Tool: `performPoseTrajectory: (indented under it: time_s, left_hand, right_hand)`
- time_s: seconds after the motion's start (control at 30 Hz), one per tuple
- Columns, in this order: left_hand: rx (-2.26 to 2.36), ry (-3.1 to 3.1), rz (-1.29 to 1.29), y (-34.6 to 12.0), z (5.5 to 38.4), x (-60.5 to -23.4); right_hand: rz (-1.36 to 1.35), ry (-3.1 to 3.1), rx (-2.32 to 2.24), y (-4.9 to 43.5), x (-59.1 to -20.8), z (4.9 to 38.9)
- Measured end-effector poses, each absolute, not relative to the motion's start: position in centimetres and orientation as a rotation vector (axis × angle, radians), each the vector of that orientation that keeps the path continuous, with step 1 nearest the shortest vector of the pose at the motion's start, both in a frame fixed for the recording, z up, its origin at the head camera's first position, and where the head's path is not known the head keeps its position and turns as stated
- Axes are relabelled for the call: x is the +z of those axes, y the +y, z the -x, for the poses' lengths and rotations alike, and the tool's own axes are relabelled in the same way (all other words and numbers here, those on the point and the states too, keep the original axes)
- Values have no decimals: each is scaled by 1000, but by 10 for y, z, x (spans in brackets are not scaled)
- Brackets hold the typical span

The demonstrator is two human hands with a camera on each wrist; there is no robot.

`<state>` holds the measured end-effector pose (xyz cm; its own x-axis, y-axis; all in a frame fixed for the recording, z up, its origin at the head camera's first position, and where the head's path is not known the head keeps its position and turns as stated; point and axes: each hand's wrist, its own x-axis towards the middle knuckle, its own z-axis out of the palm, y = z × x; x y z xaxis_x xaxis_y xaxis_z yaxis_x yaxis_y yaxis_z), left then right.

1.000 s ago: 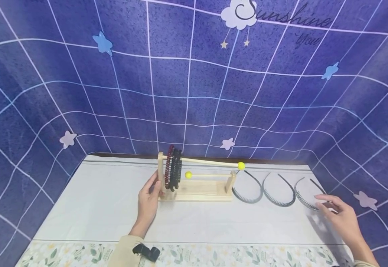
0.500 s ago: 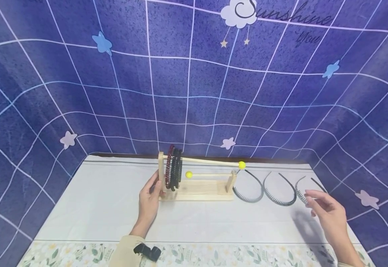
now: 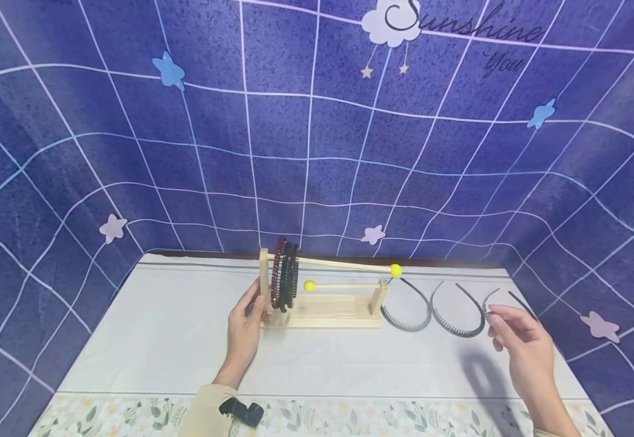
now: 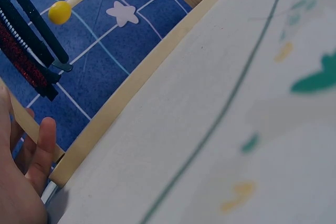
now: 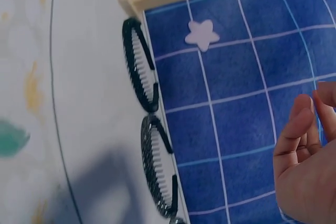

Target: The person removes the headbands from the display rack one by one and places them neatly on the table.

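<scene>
left hand [image 3: 244, 325] grips stand [image 3: 335, 308] by edge; right hand [image 3: 525, 347], fingers narrow, free above cloth [image 3: 382, 367]

Pale wooden stand [image 3: 333, 309] is sitting upright, left hand [image 3: 244, 328] gripping its 9 o'clock post. One sparkly dark red headband [image 3: 276, 273] and some black headbands [image 3: 289, 279] hang on the top rod right near that post. Three more dark headbands [image 3: 466, 334] lie in a row toward 3 o'clock, ends pointing 12-ish, the farthest kinda hidden by the right hand [image 3: 526, 352].
</scene>
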<state>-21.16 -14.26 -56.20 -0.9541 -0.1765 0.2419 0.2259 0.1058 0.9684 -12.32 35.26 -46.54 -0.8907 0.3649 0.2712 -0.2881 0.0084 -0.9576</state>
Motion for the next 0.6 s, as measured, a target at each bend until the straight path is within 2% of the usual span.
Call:
performPoseTrajectory:
  time_s: [0.6]
  left_hand:
    - [-1878, -2134, 10, -143, 212, -562]
  right_hand:
    - [-108, -1849, 1891, 303, -442, 122]
